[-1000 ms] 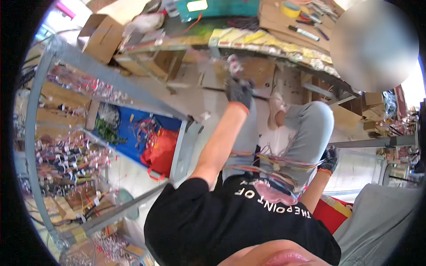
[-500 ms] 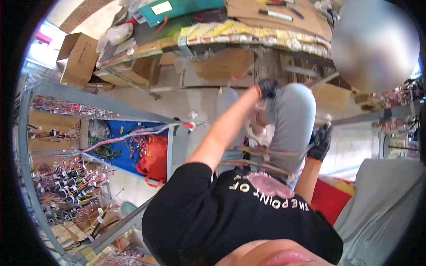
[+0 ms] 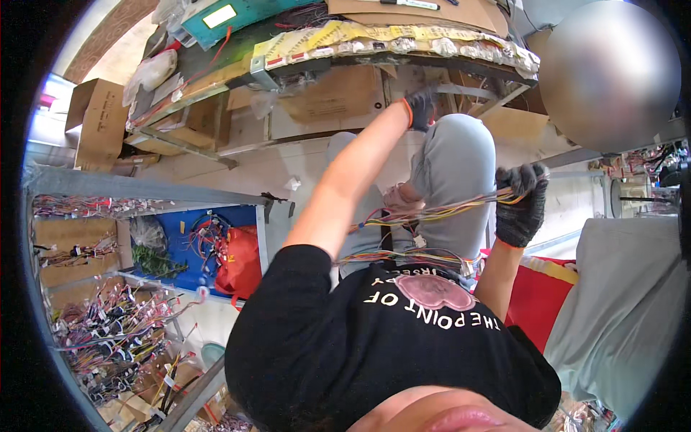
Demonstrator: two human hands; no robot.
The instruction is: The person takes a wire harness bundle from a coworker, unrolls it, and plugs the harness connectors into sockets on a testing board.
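Note:
My right hand, in a dark knit glove, is closed around one end of a bundle of coloured wires, beside my right knee. The bundle stretches leftward over my thighs. A second bunch of wires lies across my lap, close to my shirt. My left hand, in a dark glove with an orange cuff, is stretched forward past my knee, below the workbench edge. Its fingers are smeared, and I cannot make out anything in them.
Ahead stands a workbench with a teal box and a marker. To the left, a metal-framed rack holds many wire harnesses; a red bag lies on blue sheeting. A grey cloth hangs at right. Another person is at upper right.
My right hand has come up with the wire bundle, which now stretches above my lap. My left arm stays extended, its hand slightly farther forward. The whole view has shifted a little.

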